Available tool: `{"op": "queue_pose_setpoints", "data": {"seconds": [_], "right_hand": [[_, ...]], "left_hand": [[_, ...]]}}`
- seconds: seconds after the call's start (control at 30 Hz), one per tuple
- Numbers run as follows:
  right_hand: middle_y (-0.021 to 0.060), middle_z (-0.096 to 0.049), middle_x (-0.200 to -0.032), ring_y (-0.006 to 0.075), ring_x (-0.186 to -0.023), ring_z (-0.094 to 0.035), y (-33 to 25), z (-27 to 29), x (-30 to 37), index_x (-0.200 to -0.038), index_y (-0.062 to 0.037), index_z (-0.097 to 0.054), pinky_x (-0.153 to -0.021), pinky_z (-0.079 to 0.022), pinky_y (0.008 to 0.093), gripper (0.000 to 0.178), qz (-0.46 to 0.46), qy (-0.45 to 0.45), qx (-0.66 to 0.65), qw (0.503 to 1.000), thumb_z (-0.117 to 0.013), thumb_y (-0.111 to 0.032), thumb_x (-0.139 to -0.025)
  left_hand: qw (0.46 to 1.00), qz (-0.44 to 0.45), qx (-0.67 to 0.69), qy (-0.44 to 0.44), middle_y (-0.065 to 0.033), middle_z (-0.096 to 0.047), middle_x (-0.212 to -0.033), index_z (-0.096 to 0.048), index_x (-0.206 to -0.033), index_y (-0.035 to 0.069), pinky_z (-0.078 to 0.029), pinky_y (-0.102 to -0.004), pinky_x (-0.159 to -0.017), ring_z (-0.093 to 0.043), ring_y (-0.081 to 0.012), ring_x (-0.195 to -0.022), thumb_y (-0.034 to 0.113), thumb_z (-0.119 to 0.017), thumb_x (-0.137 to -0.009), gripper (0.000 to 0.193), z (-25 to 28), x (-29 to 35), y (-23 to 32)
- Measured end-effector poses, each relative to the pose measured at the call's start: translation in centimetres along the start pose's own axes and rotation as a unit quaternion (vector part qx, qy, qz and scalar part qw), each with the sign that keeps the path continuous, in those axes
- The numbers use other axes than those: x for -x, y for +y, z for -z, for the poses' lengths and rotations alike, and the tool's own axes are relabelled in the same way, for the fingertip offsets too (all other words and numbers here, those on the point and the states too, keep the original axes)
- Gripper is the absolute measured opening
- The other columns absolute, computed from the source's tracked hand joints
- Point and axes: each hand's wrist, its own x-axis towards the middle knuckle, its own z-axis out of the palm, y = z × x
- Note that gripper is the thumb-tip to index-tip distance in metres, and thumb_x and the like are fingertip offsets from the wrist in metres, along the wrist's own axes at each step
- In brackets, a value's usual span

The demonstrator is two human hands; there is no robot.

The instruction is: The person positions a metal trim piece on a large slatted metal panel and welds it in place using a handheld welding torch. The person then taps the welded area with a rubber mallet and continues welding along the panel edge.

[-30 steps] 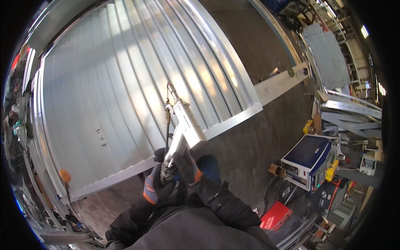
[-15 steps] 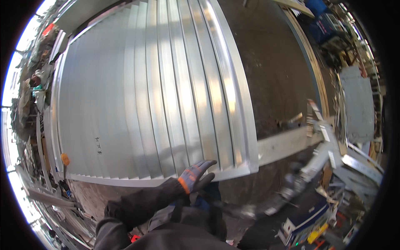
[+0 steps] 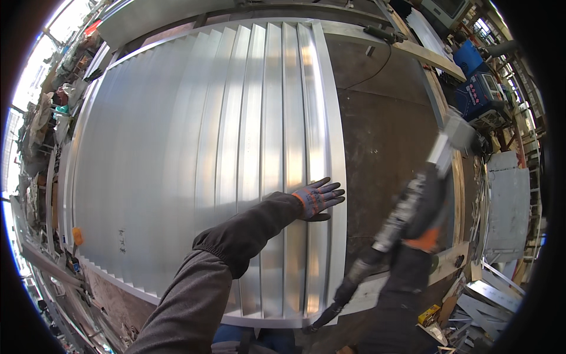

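Note:
A large silver louvred metal panel (image 3: 177,147) lies before me, its slats running away from me inside a flat frame. My left hand (image 3: 320,199), in a grey-purple glove with dark fingertips and an orange cuff, rests palm down with fingers spread near the panel's right edge. To the right of the panel, my right hand (image 3: 429,203), in a dark glove with an orange cuff, is closed around a long power tool (image 3: 396,218). Motion smears both the tool and this hand. The tool's pale head points away from me, and its black cord end reaches the panel's near right corner.
An orange-handled tool (image 3: 78,236) is at the panel's left edge. Farther back, another corded tool (image 3: 383,34) lies on a beam. A blue machine (image 3: 484,97) stands at the right, with metal offcuts (image 3: 492,298) nearer me. Clutter lines the left side.
My left hand has moved forward and right onto the panel's right side. The power tool has swung forward, its head now farther away. The view has shifted, showing the panel's far edge.

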Motion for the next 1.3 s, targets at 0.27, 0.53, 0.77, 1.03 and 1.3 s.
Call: {"op": "queue_pose_setpoints", "data": {"seconds": [0.27,0.53,0.77,1.03,1.3], "right_hand": [[0.0271,-0.059,-0.133,0.0306,-0.121,-0.060,12.1,-16.9,3.0,-0.157,0.0047,-0.029,-0.101,-0.051,0.0403,0.073,0.027,-0.245,0.082,0.966,-0.065,-0.007,-0.094],[0.0222,-0.066,-0.116,0.0258,-0.098,-0.067,16.5,-19.3,5.0,-0.153,0.0030,-0.034,-0.086,-0.055,0.0398,0.067,0.034,-0.215,0.219,0.951,-0.065,-0.017,-0.097],[0.0326,-0.064,-0.120,0.0435,-0.109,-0.068,16.2,-18.2,4.2,-0.152,0.0074,-0.034,-0.093,-0.055,0.0473,0.070,-0.085,-0.227,0.205,0.948,-0.066,-0.013,-0.094],[0.0263,-0.068,-0.109,0.0343,-0.094,-0.071,16.5,-17.8,3.6,-0.153,0.0010,-0.035,-0.082,-0.057,0.0445,0.067,-0.128,-0.239,0.158,0.949,-0.065,-0.017,-0.096],[0.0108,-0.067,-0.088,0.0183,-0.075,-0.066,15.2,-17.7,3.1,-0.148,-0.0019,-0.038,-0.065,-0.054,0.0367,0.057,-0.140,-0.230,0.139,0.953,-0.063,-0.017,-0.100]], "left_hand": [[0.985,0.084,0.122,0.088,-0.0122,-0.050,-0.153,-0.048,-0.149,0.007,-0.019,-0.0561,-0.128,-0.036,-0.0336,-0.150,0.050,-0.059,-0.094,0.071,-4.7,-0.5,-2.9],[0.296,0.334,0.870,0.210,-0.0136,-0.051,-0.150,-0.048,-0.149,0.006,-0.021,-0.0573,-0.126,-0.038,-0.0354,-0.147,0.052,-0.058,-0.093,0.073,-2.7,0.9,-0.5],[0.136,0.324,0.905,0.239,-0.0149,-0.051,-0.148,-0.048,-0.148,0.005,-0.023,-0.0584,-0.124,-0.039,-0.0371,-0.144,0.054,-0.058,-0.093,0.075,-2.2,-0.6,-0.5],[0.095,0.326,0.907,0.249,-0.0163,-0.052,-0.145,-0.047,-0.148,0.003,-0.025,-0.0597,-0.122,-0.041,-0.0389,-0.141,0.057,-0.057,-0.093,0.077,-2.0,-2.0,-0.6],[0.080,0.332,0.905,0.253,-0.0178,-0.052,-0.142,-0.047,-0.147,0.002,-0.027,-0.0609,-0.120,-0.043,-0.0408,-0.138,0.059,-0.057,-0.093,0.079,-1.6,-2.6,-0.4]]}}
